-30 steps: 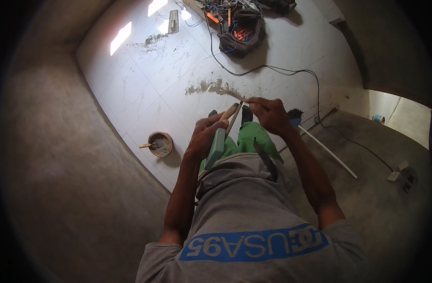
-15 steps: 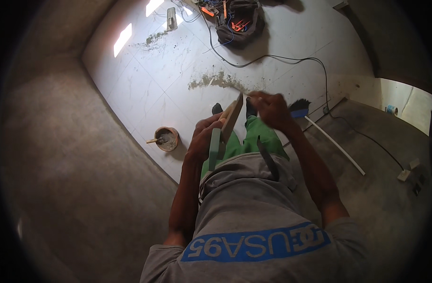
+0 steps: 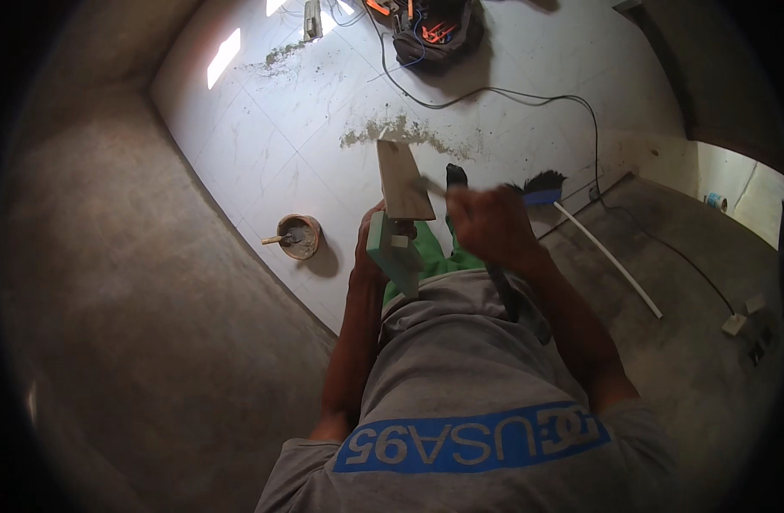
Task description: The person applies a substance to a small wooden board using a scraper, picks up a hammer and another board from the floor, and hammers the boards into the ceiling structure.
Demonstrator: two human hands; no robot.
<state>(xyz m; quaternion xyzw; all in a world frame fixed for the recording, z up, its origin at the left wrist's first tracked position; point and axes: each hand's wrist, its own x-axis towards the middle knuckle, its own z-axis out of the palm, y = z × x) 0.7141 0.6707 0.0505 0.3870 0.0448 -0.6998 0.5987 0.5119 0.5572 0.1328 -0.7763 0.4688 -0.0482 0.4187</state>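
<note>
In front of my waist my left hand [image 3: 365, 256] is closed, mostly hidden behind what it grips: a flat wooden board [image 3: 405, 181] tilted upward and a pale green slab [image 3: 392, 261] below it. A small light block shows between the two. My right hand [image 3: 494, 227] is closed around a thin tool, likely a scraper or trowel [image 3: 429, 185]. Its blade meets the right edge of the board; motion blurs its exact shape. A round bucket [image 3: 299, 237] of grey mortar, with a wooden-handled tool in it, stands on the floor at the left.
Mortar smears [image 3: 400, 130] mark the pale tiled floor [image 3: 263, 162] ahead of my feet. A black cable [image 3: 494, 90] loops past a dark tool bag [image 3: 439, 38]. At the right lies a broom [image 3: 546, 192] with a white handle. Bare grey walls [image 3: 144, 282] flank both sides.
The board has turned from edge-on to showing its broad face, and the green slab has turned with it. My right hand has come lower and closer, bringing the tool to the board's side.
</note>
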